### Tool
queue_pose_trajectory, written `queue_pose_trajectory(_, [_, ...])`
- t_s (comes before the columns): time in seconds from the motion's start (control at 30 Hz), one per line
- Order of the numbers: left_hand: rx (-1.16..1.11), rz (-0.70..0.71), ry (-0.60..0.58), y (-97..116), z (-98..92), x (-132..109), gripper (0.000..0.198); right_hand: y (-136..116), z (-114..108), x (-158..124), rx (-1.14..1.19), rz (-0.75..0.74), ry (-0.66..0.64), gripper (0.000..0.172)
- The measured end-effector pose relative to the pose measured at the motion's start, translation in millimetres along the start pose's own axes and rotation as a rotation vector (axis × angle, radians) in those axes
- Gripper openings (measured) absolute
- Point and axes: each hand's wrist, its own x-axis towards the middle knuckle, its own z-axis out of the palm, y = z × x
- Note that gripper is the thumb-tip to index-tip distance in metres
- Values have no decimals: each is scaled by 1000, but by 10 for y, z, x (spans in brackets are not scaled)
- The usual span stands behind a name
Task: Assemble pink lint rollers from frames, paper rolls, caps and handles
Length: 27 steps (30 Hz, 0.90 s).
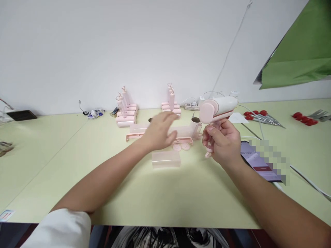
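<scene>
My right hand [222,141] is closed around the translucent pink handle of a lint roller [219,108], lifted above the table. Its white roll and pink end cap point up and across the hand. My left hand [160,132], fingers apart and holding nothing, hovers over a row of parts. Beneath it are clear covers [184,131] and a long pink strip-like piece [133,136], partly hidden by the hand. Two round pink discs [185,146] lie just in front, and a clear plastic cover [166,159] sits nearer to me.
Pink lint rollers stand in groups at the back left [126,113] and back centre [171,103]. A phone [261,163] and cables lie to the right, with red-handled tools [262,117] beyond. A green sheet [297,51] hangs at upper right. A dark device [22,115] is far left.
</scene>
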Motion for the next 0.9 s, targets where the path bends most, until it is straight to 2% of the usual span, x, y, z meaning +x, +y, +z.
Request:
queue_pose_trajectory(0.07, [-25, 71, -165, 131, 179, 194, 65, -2, 1, 10, 5, -11, 15, 22])
queue_pose_trajectory(0.13, [40, 86, -264, 171, 397, 346, 79, 4, -1, 16, 8, -20, 18, 21])
queue_pose_trajectory(0.23, [126, 106, -275, 136, 656, 441, 89, 30, -19, 27, 1, -31, 14, 20])
queue_pose_trajectory(0.3, [156, 74, -272, 112, 749, 430, 96, 47, -34, 35, -8, -40, 15, 19])
queue_pose_trajectory(0.43, [213, 27, -330, 114, 825, 354, 102, 38, -45, 48, -11, -52, 55, 18])
queue_pose_trajectory(0.6, [218, 30, -363, 56, 899, 323, 92, 9, -72, 154, -94, -13, 160, 15])
queue_pose_trajectory(0.77, [227, 37, -345, -65, 933, 366, 93, 119, -184, 390, -135, 203, 332, 16])
queue_pose_trajectory(0.9, [228, 30, -360, -77, 898, 387, 97, 242, -214, 476, -32, 409, 334, 13])
